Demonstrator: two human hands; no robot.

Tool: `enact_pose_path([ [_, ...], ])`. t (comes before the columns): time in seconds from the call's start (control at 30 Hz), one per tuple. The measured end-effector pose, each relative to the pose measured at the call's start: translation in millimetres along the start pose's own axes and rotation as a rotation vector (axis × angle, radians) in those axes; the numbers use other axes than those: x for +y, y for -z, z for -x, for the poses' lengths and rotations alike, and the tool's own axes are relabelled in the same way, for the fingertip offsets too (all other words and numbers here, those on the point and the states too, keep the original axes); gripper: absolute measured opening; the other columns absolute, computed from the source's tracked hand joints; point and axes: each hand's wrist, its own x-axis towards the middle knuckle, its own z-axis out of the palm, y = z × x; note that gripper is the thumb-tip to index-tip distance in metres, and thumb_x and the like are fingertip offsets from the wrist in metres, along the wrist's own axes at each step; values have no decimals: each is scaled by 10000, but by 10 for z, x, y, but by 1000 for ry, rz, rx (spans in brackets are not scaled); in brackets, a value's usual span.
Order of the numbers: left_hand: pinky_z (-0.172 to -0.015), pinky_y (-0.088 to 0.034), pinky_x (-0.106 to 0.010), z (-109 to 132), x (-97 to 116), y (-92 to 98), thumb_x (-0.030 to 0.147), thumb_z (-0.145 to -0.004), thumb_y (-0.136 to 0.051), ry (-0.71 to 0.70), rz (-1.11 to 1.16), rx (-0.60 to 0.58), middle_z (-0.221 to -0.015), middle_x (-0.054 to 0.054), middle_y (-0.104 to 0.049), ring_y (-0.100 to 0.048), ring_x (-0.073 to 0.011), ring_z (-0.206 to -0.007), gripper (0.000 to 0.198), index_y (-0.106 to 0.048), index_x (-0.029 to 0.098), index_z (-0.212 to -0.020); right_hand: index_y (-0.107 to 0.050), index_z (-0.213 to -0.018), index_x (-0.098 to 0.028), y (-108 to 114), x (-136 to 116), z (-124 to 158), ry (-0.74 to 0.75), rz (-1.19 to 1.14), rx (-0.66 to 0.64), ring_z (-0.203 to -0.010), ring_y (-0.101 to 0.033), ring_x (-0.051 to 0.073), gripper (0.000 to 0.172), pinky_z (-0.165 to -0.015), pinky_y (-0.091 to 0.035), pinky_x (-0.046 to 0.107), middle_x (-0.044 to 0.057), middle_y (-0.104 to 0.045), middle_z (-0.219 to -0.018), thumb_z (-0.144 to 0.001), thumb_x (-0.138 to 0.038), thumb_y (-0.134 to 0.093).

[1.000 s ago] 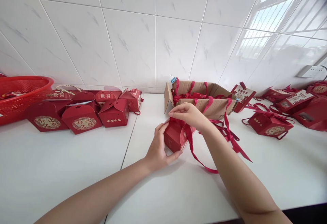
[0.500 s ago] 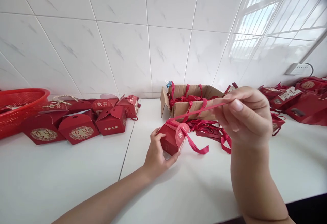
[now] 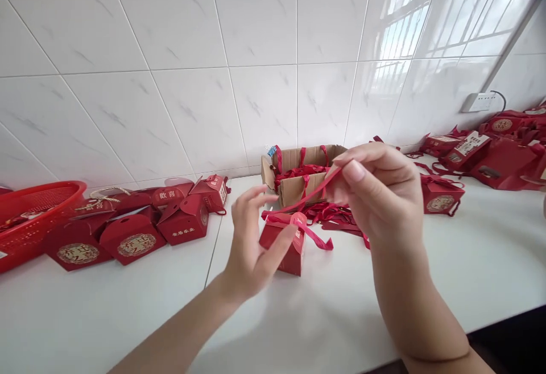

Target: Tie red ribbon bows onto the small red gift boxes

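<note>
A small red gift box [image 3: 281, 246] stands on the white counter [image 3: 324, 317] in the middle, with a round red tag and a red ribbon [image 3: 309, 193] threaded through its top. My right hand [image 3: 377, 192] is raised above and to the right of the box, fingers pinched on the ribbon's upper end, which runs taut down to the box. The ribbon's other end lies loose to the box's right. My left hand [image 3: 251, 249] hovers just left of the box with its fingers spread, holding nothing.
An open cardboard carton [image 3: 298, 172] draped with red ribbons sits behind the box at the wall. Several folded red boxes [image 3: 132, 231] and a red plastic basket [image 3: 29, 214] lie at the left. More tied red boxes [image 3: 443, 194] crowd the right side.
My left hand has let go of the box and opened beside it. My right hand came down and left a little, still pulling the ribbon. The view tilted upward.
</note>
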Motion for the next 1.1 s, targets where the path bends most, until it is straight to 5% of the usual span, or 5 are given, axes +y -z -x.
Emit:
enact_pose_path([
  [0.1,-861,-495,-364,-435,309,179,301,-830,-605,-15,30,-146,-1051,-32,-622,-581,-199,-995,276,-559,263,-1100,-681,-800,-254,-70,15,28,-29,63,-46,-600,-616,141,65,-529,-530,302,10,-659,-720,-804,-310,-648],
  [0.4,-464,-402,-262,-590,540,446,237,-790,-637,-31,-78,133,-565,38,-535,-521,-115,-523,134,-632,230,-656,-629,-953,-254,64,52,-2,-197,405,-243,-723,-607,172,261,-557,-486,293,27,-630,-789,-759,-420,-682],
  [0.73,-379,-390,-320,-637,385,625,292,-823,-589,63,18,326,-565,28,-509,-511,-159,-538,157,-636,350,-685,-576,-531,-205,351,759,-72,-891,1051,-991,-463,-483,139,273,-409,-289,264,13,-529,-520,-511,-374,-789],
  [0.9,-359,-379,-293,-627,357,646,272,-794,-638,66,25,384,-548,39,-487,-469,-120,-489,119,-650,301,-680,-372,-407,-207,305,714,-111,-934,1065,-950,-416,-332,105,347,-450,-210,281,-18,-302,-451,-629,-182,-637],
  [1.1,-370,-443,-271,-609,375,672,278,-768,-677,84,40,452,-521,50,-521,-560,-125,-501,89,-670,258,-681,-541,-704,-221,457,517,-203,-848,920,-788,-506,-467,117,45,-437,-326,255,-9,-558,-634,-740,-204,-520],
])
